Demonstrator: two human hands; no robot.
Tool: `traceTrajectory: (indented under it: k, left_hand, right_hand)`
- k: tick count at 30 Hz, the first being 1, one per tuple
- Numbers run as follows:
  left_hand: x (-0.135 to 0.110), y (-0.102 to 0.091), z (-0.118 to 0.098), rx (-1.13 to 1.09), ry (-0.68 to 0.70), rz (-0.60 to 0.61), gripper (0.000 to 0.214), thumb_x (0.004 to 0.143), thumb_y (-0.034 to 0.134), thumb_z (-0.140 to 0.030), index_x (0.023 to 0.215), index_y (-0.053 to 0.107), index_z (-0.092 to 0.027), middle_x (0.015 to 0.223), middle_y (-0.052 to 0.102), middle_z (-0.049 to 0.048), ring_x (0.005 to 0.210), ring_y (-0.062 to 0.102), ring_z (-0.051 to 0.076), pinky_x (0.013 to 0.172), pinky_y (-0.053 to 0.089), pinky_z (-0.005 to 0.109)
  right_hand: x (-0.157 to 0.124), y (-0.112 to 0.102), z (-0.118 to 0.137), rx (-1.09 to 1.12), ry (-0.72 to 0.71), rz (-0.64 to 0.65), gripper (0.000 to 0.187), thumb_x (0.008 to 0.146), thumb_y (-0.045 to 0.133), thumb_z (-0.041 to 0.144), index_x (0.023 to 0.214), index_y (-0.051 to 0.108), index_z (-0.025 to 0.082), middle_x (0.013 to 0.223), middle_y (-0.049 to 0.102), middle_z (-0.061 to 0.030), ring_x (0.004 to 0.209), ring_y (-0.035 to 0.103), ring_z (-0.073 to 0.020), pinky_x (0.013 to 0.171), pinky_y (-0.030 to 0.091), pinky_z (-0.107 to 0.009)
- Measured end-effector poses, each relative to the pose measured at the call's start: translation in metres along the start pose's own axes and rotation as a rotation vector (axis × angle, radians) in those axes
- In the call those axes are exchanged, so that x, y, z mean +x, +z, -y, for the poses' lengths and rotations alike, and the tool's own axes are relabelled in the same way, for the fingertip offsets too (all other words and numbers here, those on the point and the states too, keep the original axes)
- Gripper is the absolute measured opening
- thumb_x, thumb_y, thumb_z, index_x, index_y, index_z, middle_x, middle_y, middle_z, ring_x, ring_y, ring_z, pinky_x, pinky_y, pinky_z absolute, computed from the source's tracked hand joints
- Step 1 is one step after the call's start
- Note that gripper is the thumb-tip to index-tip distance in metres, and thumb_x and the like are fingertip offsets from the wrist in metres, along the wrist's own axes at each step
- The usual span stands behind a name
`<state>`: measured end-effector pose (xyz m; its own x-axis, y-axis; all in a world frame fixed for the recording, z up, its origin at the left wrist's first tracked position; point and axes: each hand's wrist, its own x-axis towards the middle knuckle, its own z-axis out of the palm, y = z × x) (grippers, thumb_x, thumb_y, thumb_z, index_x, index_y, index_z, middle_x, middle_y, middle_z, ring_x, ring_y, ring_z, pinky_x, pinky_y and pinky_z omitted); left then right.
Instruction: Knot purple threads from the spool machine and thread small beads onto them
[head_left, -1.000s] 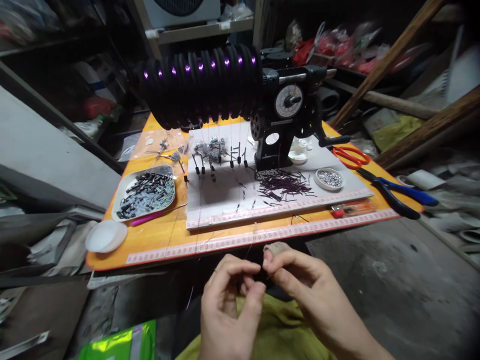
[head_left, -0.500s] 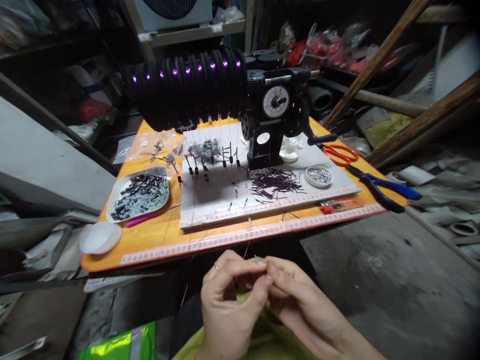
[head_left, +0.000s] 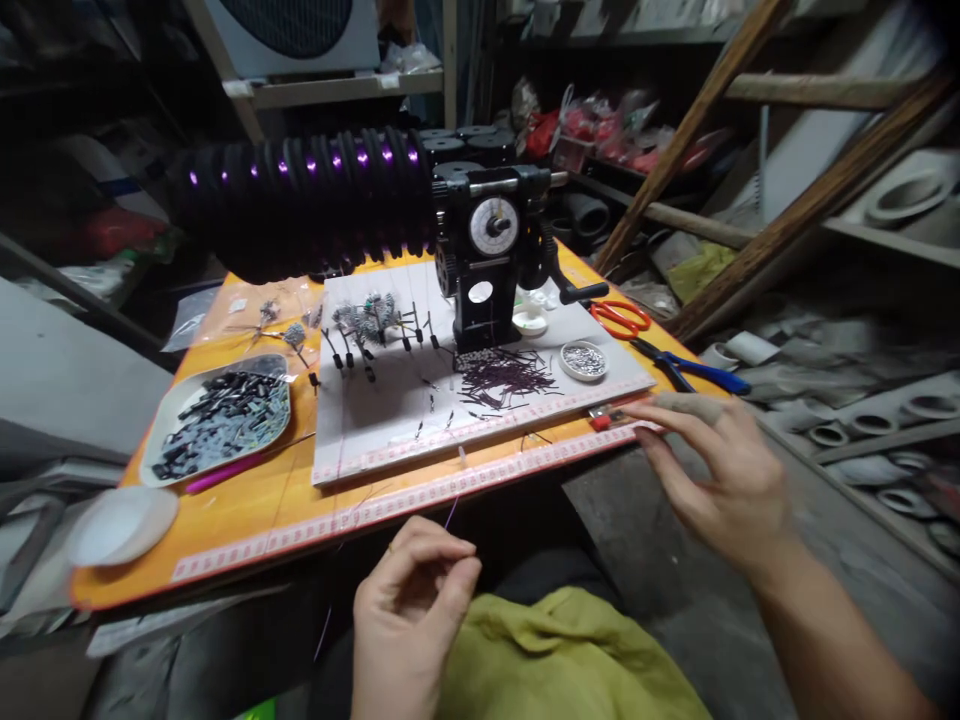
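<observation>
Pinching purple thread (head_left: pixel 452 512) w/ left hand (head_left: pixel 409 610), right hand (head_left: pixel 720 480) spread, tray (head_left: pixel 169 415) w/ black tubes (head_left: pixel 221 420)

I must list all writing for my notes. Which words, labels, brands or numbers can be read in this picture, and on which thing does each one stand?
No text can be read here.
Round dial on the black machine: marks around its edge, too small to read.
Pink-marked measuring strips along the orange table and the white board: printed marks, too blurred to read.
Red lighter by the right hand: no legible print.
</observation>
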<state>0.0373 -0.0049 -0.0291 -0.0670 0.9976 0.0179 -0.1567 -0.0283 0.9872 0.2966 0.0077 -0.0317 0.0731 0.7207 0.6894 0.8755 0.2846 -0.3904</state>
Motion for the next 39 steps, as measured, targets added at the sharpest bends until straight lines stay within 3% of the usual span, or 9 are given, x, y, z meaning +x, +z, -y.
traceTrajectory:
  k: [7, 14, 19, 22, 27, 30, 32, 36, 39]
  left_hand:
    - [0.005, -0.009, 0.009, -0.018, -0.079, 0.067, 0.011, 0.074, 0.082, -0.03, 0.07, 0.076, -0.022, 0.078, 0.07, 0.0032, 0.075, 0.066, 0.015, 0.066, 0.053, 0.018]
    - [0.0, 0.002, 0.001, 0.018, -0.196, -0.012, 0.023, 0.069, 0.085, -0.04, 0.071, 0.074, -0.02, 0.077, 0.074, 0.004, 0.076, 0.068, 0.017, 0.071, 0.056, 0.021]
    - [0.001, -0.001, -0.002, 0.095, -0.145, 0.005, 0.018, 0.071, 0.084, -0.039, 0.073, 0.077, -0.022, 0.076, 0.071, 0.0011, 0.073, 0.067, 0.014, 0.069, 0.055, 0.018]
    - [0.006, -0.008, 0.004, 0.166, -0.057, 0.104, 0.008, 0.077, 0.08, -0.031, 0.076, 0.079, -0.023, 0.079, 0.071, 0.0015, 0.076, 0.067, 0.014, 0.069, 0.055, 0.017]
    - [0.003, -0.013, 0.012, 0.174, -0.14, 0.104, 0.009, 0.077, 0.079, -0.028, 0.084, 0.076, -0.023, 0.082, 0.073, 0.001, 0.076, 0.07, 0.014, 0.07, 0.057, 0.018]
    - [-0.001, -0.016, 0.012, 0.182, -0.167, 0.106, 0.012, 0.076, 0.081, -0.027, 0.08, 0.072, -0.02, 0.077, 0.072, 0.0009, 0.072, 0.07, 0.014, 0.069, 0.058, 0.019]
    - [-0.003, -0.018, 0.01, 0.192, -0.161, 0.115, 0.014, 0.076, 0.081, -0.027, 0.078, 0.07, -0.019, 0.076, 0.072, 0.0012, 0.071, 0.07, 0.014, 0.067, 0.058, 0.019]
    - [-0.006, -0.02, 0.007, 0.172, -0.163, 0.107, 0.015, 0.077, 0.08, -0.025, 0.076, 0.067, -0.018, 0.074, 0.07, 0.0006, 0.07, 0.069, 0.014, 0.066, 0.057, 0.019]
    - [-0.008, -0.02, 0.006, 0.163, -0.163, 0.123, 0.014, 0.078, 0.079, -0.022, 0.075, 0.065, -0.018, 0.075, 0.07, 0.0005, 0.071, 0.069, 0.013, 0.068, 0.057, 0.02]
  right_hand:
    - [0.017, -0.008, -0.051, -0.178, -0.28, 0.376, 0.038, 0.094, 0.062, 0.03, 0.129, 0.06, 0.015, 0.115, 0.064, -0.0176, 0.108, 0.056, -0.0319, 0.093, 0.049, -0.048]
    - [0.028, -0.014, -0.054, -0.087, -0.268, 0.449, 0.026, 0.098, 0.055, 0.031, 0.118, 0.065, 0.019, 0.104, 0.065, -0.0133, 0.099, 0.06, -0.0262, 0.084, 0.052, -0.04]
    - [0.019, -0.021, -0.045, 0.005, -0.256, 0.41, 0.022, 0.099, 0.05, 0.026, 0.11, 0.069, 0.022, 0.099, 0.069, -0.0107, 0.09, 0.064, -0.0229, 0.08, 0.051, -0.036]
    - [-0.006, -0.02, -0.014, 0.277, -0.007, 0.347, 0.026, 0.098, 0.054, 0.028, 0.121, 0.067, 0.026, 0.084, 0.068, -0.0056, 0.074, 0.062, -0.0185, 0.069, 0.047, -0.031]
    - [-0.048, 0.002, 0.054, 1.105, 0.819, 0.677, 0.056, 0.101, 0.032, 0.058, 0.113, 0.07, 0.019, 0.081, 0.059, -0.0052, 0.073, 0.056, -0.0165, 0.065, 0.043, -0.03]
    - [-0.062, 0.019, 0.075, 1.391, 0.94, 0.676, 0.038, 0.091, 0.061, 0.056, 0.101, 0.065, 0.02, 0.091, 0.057, -0.0028, 0.075, 0.057, -0.0134, 0.07, 0.043, -0.029]
    - [-0.065, 0.025, 0.081, 1.514, 0.963, 0.708, 0.033, 0.087, 0.069, 0.051, 0.101, 0.056, 0.024, 0.092, 0.057, 0.0006, 0.057, 0.055, -0.0066, 0.057, 0.037, -0.023]
    - [-0.063, 0.033, 0.091, 1.559, 1.139, 0.715, 0.047, 0.087, 0.06, 0.064, 0.104, 0.055, 0.02, 0.071, 0.056, 0.0031, 0.045, 0.029, -0.0029, 0.048, 0.017, -0.021]
    - [-0.056, 0.04, 0.097, 1.509, 1.23, 0.698, 0.069, 0.081, 0.048, 0.081, 0.074, 0.062, 0.014, 0.054, 0.043, 0.0043, 0.049, 0.025, -0.0064, 0.05, 0.018, -0.024]
